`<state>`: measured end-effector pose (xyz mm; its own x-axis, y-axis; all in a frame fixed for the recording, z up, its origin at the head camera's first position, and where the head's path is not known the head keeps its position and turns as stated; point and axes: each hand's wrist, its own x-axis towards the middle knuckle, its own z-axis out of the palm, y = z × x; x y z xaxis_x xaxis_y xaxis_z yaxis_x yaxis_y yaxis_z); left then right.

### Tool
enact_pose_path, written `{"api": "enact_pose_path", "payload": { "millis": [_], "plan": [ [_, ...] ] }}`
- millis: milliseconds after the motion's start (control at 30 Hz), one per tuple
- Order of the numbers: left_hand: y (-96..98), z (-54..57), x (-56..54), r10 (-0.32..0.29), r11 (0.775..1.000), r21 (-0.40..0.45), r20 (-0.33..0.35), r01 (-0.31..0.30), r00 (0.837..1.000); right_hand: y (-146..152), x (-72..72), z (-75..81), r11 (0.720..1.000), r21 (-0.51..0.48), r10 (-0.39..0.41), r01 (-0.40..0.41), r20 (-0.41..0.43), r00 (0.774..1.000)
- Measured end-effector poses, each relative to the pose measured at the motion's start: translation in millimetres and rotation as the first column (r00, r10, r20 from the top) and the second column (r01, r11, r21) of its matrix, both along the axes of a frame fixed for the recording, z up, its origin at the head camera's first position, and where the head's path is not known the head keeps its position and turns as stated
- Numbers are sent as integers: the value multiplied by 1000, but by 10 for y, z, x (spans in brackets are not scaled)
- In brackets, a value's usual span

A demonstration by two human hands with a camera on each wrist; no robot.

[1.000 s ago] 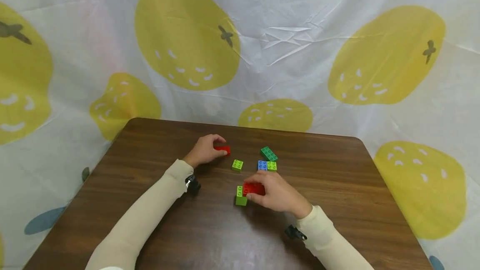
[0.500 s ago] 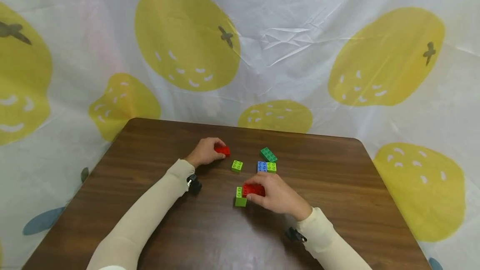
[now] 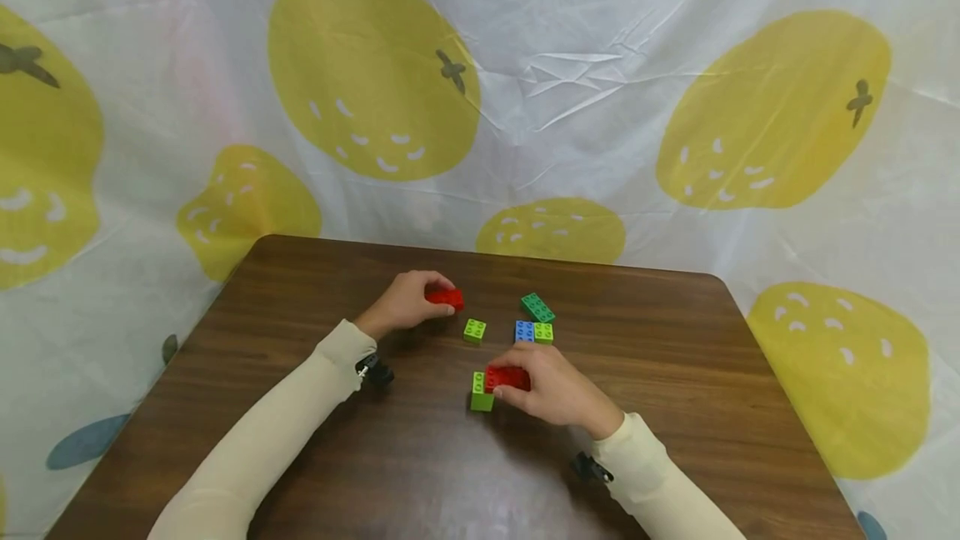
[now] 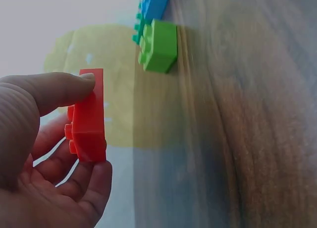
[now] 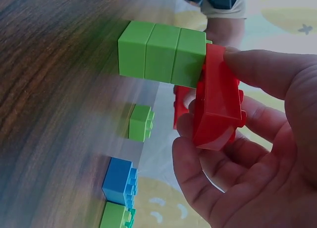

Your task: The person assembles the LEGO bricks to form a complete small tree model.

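My left hand (image 3: 408, 300) pinches a red toy building brick (image 4: 90, 119) between thumb and fingers, its studs turned toward the palm in the left wrist view. That brick is held apart from the table surface there. Nearer the front, my right hand (image 3: 555, 382) grips a second red brick (image 5: 216, 104), thumb on one long side and fingers on the other. One end of it sits on top of a stack of three lime green bricks (image 5: 161, 54), while the rest juts out to the right. My right fingers partly cover this brick in the head view.
A loose lime green brick (image 3: 474, 330) lies between the hands. Behind the right hand, a blue brick (image 3: 524, 332) stands beside another lime green brick (image 3: 543, 332), with a dark green brick (image 3: 537, 307) beyond. A fruit-patterned curtain (image 3: 570, 132) hangs behind the wooden table (image 3: 390, 457).
My left wrist and forearm have shifted a little left, and the red brick in that hand has moved slightly right and up. The right hand has stayed in place on its brick.
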<state>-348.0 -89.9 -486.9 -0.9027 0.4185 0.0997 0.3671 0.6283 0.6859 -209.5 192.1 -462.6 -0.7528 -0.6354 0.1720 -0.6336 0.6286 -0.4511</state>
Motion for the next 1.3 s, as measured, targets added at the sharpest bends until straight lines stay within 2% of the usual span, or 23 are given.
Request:
{"api": "enact_pose_path", "payload": {
  "millis": [300, 467, 667, 900, 1100, 1300],
  "plan": [
    [14, 171, 315, -57, 998, 24, 16, 57, 998, -1, -8, 19, 1000, 4, -4, 4, 5, 1000],
    [20, 206, 487, -113, 991, 75, 30, 111, 993, 1, -15, 7, 1000, 1, -3, 3, 10, 1000],
    [35, 232, 692, -183, 979, 91, 18, 180, 983, 8, -25, 7, 1000, 2, 4, -4, 8, 1000],
    [59, 209, 883, -241, 964, 128, 33, 235, 970, 2, -21, 24, 1000, -5, 5, -5, 15, 1000],
    [90, 142, 970, -295, 945, 159, 24, 287, 955, 4, -22, 4, 1000, -11, 5, -4, 11, 1000],
    [111, 58, 1034, -297, 943, 161, 11, 291, 955, -1, -18, -4, 1000, -16, 4, -3, 29, 1000]
  ]
}}
